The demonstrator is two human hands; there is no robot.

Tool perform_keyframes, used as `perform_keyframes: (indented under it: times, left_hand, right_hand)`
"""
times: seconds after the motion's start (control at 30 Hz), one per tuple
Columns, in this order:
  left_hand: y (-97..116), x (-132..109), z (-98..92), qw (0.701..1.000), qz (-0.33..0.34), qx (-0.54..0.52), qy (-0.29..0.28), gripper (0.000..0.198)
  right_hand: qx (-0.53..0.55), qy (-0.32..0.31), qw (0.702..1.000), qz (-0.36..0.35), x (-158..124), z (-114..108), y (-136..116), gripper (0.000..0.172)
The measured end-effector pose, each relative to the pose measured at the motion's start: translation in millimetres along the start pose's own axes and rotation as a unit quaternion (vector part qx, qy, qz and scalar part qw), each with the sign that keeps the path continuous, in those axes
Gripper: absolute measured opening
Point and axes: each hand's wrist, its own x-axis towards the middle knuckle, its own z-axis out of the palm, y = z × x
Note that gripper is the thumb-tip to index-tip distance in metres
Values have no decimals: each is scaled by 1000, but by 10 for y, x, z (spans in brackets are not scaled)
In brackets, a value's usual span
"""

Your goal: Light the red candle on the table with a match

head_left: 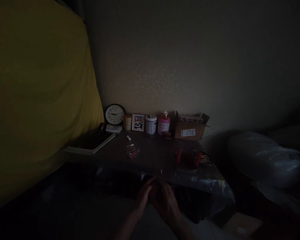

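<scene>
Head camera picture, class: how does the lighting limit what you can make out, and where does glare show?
Head view: very dim, so whatever lies between left hand and right hand is unclear; head view: faint glare on the plastic cover and plastic bag; head view: clock stands out pale.

- The round clock, left of centre in the frame, is showing black dial numerals, with 12 standing at the top and 6 at the bottom; a small word below the 12 is staying too tiny to read.
- The cardboard box, right of centre, is bearing a white label with illegible print.
- The white canister and pink canister, near the centre, are carrying printing too dim to read.
</scene>
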Motion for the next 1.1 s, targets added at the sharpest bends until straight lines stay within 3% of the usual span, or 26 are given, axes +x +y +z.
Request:
perform_keyframes:
  times: [0.23, 0.43, 0.57, 0.7, 0.93, 1.1]
  left_hand:
    - [-103, 49, -45, 1000, 26, 9, -12, 34]
    - [6, -26, 12, 997, 40, 48, -42, 26]
    - [32, -46, 36, 994, 64, 88, -20, 25]
    - [-15, -35, -4, 995, 17, 95, 15, 37]
    - [42, -59, -3, 994, -16, 100, 36, 39]
    - [93, -15, -1, 992, 31, 125, 19, 40]
  right_hand:
    - [5, 0, 1000, -30, 45, -117, -52, 40]
    - [25, 1, 999, -49, 57, -158, -79, 43]
    - [20, -5, 999, -50, 50, -142, -95, 42]
    - [22, -22, 998, -54, 24, -110, -79, 40]
    - [52, -35, 998, -23, 8, -138, -75, 35]
    - [114, -23, 992, 51, 13, -169, 49, 36]
